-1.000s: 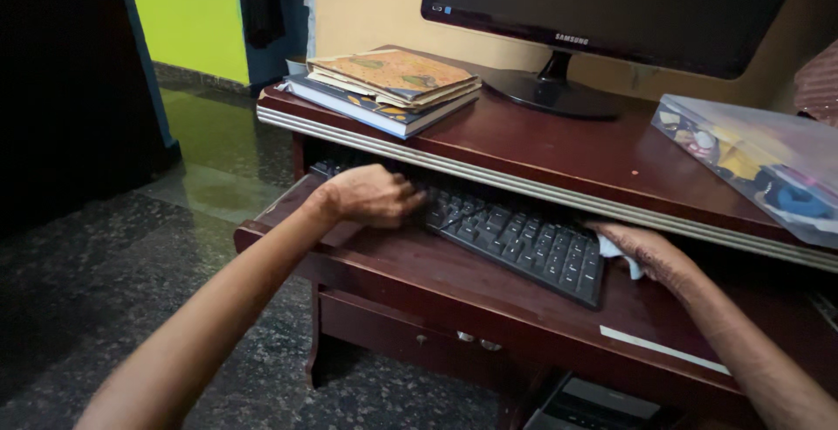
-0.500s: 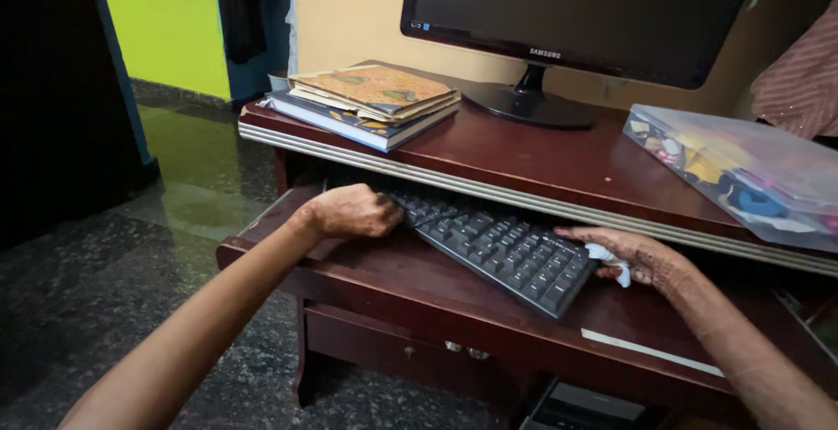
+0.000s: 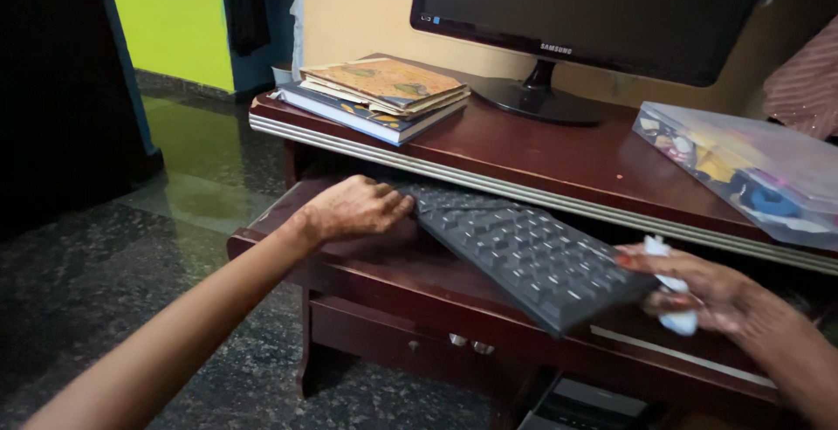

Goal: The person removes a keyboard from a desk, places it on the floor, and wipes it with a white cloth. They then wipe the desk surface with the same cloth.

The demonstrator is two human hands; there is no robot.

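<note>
Two hands on one black keyboard point(image 3: 524, 251), set over a dark red-brown wooden computer desk. Tabletop point(image 3: 559, 155) carries a dark monitor point(image 3: 602, 6) on its round stand at the back, a stack of books point(image 3: 380, 98) at the left end, and a clear plastic case point(image 3: 751, 168) of mixed coloured items at the right end, part of it overhanging the front edge. Below the tabletop, the pull-out keyboard tray point(image 3: 384, 260) stands drawn out. Keyboard lies diagonally across the tray, its far-left end still under the tabletop edge, its near-right end raised clear of the tray and tilted toward the camera; half a second ago it lay flat on the tray, so the right end has been lifted since then. Left hand point(image 3: 353, 207) rests on the tray at the keyboard's far-left corner, fingers curled together against that corner, much as before. Right hand point(image 3: 707, 295) has moved from beside the keyboard's right edge to under and around its near-right corner; thumb and fingers close on that corner. A small white cloth point(image 3: 676, 308) is bunched in the same right hand, showing above and below the fingers. Dark speckled stone floor point(image 3: 96, 290) to the left; green wall point(image 3: 170, 15) beyond it.
</note>
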